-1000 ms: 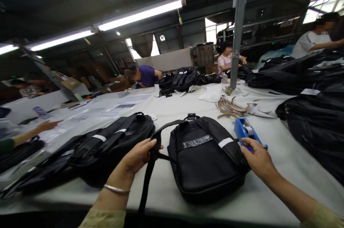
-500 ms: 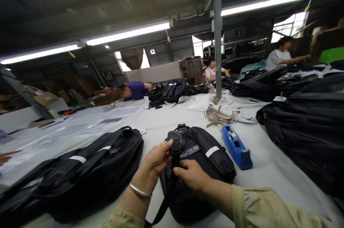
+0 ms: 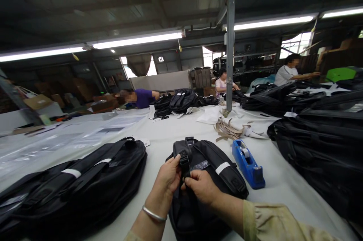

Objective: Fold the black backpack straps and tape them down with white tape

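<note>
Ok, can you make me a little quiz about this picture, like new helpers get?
1. True or false: the blue tape dispenser lies to the right of the backpack being worked on.

2. On which of the person's own sides is the silver bracelet worn?
a) right
b) left
c) both

3. Fill in the missing word: the left hand and the right hand both pinch a black ____.

Key:
1. True
2. b
3. strap
</note>
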### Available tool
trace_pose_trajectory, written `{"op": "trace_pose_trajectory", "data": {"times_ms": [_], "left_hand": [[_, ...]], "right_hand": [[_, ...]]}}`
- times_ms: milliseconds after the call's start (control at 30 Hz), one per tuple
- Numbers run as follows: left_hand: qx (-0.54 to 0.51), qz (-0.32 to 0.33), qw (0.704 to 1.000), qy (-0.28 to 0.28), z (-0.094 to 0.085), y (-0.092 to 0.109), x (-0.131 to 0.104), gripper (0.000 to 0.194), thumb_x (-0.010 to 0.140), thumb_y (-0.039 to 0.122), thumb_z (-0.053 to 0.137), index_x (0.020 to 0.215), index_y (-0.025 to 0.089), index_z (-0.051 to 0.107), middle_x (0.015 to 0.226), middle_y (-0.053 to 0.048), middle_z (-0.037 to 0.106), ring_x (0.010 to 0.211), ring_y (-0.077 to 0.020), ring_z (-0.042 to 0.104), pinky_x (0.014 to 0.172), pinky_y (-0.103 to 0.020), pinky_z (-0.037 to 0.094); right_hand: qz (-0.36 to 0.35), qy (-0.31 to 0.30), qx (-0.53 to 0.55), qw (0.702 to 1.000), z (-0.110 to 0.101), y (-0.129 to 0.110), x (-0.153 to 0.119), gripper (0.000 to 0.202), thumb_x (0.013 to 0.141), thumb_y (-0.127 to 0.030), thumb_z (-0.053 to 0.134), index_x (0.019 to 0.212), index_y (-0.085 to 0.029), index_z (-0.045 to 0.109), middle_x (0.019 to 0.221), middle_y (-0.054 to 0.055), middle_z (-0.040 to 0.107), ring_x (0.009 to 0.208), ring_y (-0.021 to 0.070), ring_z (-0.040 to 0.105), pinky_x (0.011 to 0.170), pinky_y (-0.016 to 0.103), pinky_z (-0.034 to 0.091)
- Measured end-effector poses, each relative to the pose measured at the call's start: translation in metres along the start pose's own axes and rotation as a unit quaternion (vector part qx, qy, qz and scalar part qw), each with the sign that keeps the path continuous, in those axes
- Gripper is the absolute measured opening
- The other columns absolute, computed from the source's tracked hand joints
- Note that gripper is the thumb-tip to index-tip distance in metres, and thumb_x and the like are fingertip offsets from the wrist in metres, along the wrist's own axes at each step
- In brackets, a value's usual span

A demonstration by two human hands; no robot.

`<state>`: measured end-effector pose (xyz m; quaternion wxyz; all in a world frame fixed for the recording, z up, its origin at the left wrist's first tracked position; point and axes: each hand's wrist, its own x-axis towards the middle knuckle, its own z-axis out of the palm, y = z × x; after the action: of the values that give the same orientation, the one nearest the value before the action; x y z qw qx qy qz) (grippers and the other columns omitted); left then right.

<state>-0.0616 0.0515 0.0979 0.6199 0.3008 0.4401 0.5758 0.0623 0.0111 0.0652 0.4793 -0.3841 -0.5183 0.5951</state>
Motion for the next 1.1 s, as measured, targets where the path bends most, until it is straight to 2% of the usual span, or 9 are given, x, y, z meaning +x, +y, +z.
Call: {"op": "trace_pose_trajectory", "data": {"times_ms": [133, 233, 400, 600, 733, 800, 900, 1000, 1100], "left_hand": [[0.003, 0.011, 1.0, -0.008, -0.001, 0.009, -0.005, 0.016, 0.075, 0.022, 0.073, 0.073, 0.012, 0.062, 0.061, -0.003, 0.065, 0.052, -0.0129, 0.059, 0.051, -0.023, 0.05], [0.0, 0.015, 1.0, -0.005, -0.001, 0.006, -0.007, 0.024, 0.069, 0.028, 0.078, 0.071, 0.013, 0.06, 0.058, -0.001, 0.062, 0.046, -0.0107, 0.055, 0.045, -0.021, 0.045], [-0.002, 0.011, 1.0, -0.001, -0.003, -0.005, -0.006, 0.033, 0.064, 0.039, 0.079, 0.071, 0.017, 0.055, 0.046, 0.007, 0.049, 0.033, -0.0076, 0.039, 0.032, -0.019, 0.028], [-0.019, 0.059, 0.998, -0.001, -0.006, -0.002, -0.005, 0.036, 0.06, 0.037, 0.083, 0.076, 0.013, 0.061, 0.061, -0.001, 0.063, 0.052, -0.0104, 0.057, 0.047, -0.02, 0.043], [-0.001, 0.031, 0.999, 0.015, -0.005, -0.002, -0.005, 0.032, 0.066, 0.039, 0.079, 0.074, 0.016, 0.058, 0.05, 0.006, 0.051, 0.038, -0.0069, 0.043, 0.034, -0.017, 0.029], [0.001, 0.019, 1.0, 0.023, -0.006, 0.001, -0.006, 0.029, 0.07, 0.038, 0.076, 0.075, 0.017, 0.057, 0.047, 0.008, 0.047, 0.034, -0.006, 0.038, 0.032, -0.017, 0.025], [-0.026, 0.04, 0.999, 0.02, -0.008, 0.009, -0.008, 0.025, 0.07, 0.032, 0.077, 0.075, 0.015, 0.06, 0.053, 0.003, 0.056, 0.04, -0.0075, 0.048, 0.037, -0.018, 0.035], [-0.056, 0.064, 0.996, 0.003, -0.008, 0.015, -0.009, 0.024, 0.067, 0.027, 0.08, 0.075, 0.012, 0.062, 0.06, -0.001, 0.063, 0.05, -0.0098, 0.056, 0.046, -0.019, 0.044], [-0.042, 0.041, 0.998, -0.005, -0.008, 0.015, -0.01, 0.028, 0.067, 0.033, 0.079, 0.071, 0.014, 0.058, 0.051, 0.003, 0.056, 0.041, -0.0082, 0.049, 0.038, -0.019, 0.035]], "right_hand": [[0.044, 0.012, 0.056, 0.997, 0.002, 0.012, -0.002, 0.035, 0.071, -0.047, 0.068, 0.076, -0.013, 0.063, 0.065, 0.004, 0.068, 0.055, 0.0154, 0.062, 0.06, 0.029, 0.049], [0.027, 0.034, 0.038, 0.998, 0.005, 0.004, 0.007, 0.037, 0.072, -0.049, 0.068, 0.076, -0.013, 0.064, 0.062, 0.004, 0.067, 0.052, 0.0149, 0.061, 0.057, 0.028, 0.049], [-0.018, 0.034, 0.041, 0.998, 0.008, -0.012, 0.012, 0.039, 0.076, -0.05, 0.066, 0.082, -0.012, 0.068, 0.07, 0.006, 0.069, 0.054, 0.0145, 0.062, 0.06, 0.029, 0.051], [0.024, 0.013, 0.029, 0.999, 0.006, 0.005, -0.003, 0.049, 0.069, -0.058, 0.071, 0.082, -0.011, 0.068, 0.073, 0.008, 0.07, 0.058, 0.0173, 0.064, 0.061, 0.031, 0.051], [-0.009, 0.033, 0.055, 0.998, 0.01, -0.011, 0.009, 0.048, 0.069, -0.057, 0.072, 0.082, -0.011, 0.07, 0.072, 0.008, 0.07, 0.059, 0.0182, 0.064, 0.064, 0.033, 0.052], [-0.03, 0.014, 0.074, 0.997, 0.011, -0.019, 0.012, 0.045, 0.07, -0.054, 0.073, 0.085, -0.011, 0.071, 0.076, 0.008, 0.071, 0.064, 0.0188, 0.066, 0.07, 0.034, 0.053], [-0.018, -0.029, 0.063, 0.997, 0.013, -0.012, 0.004, 0.044, 0.068, -0.05, 0.076, 0.091, -0.012, 0.072, 0.083, 0.008, 0.072, 0.069, 0.0194, 0.067, 0.071, 0.034, 0.052], [0.036, -0.03, 0.031, 0.998, 0.014, 0.001, -0.004, 0.041, 0.066, -0.049, 0.076, 0.082, -0.012, 0.071, 0.076, 0.008, 0.071, 0.063, 0.0189, 0.065, 0.066, 0.033, 0.051], [0.023, -0.01, 0.044, 0.999, 0.016, -0.006, 0.004, 0.042, 0.067, -0.053, 0.074, 0.078, -0.012, 0.071, 0.071, 0.007, 0.069, 0.061, 0.0192, 0.064, 0.068, 0.036, 0.052]]}}
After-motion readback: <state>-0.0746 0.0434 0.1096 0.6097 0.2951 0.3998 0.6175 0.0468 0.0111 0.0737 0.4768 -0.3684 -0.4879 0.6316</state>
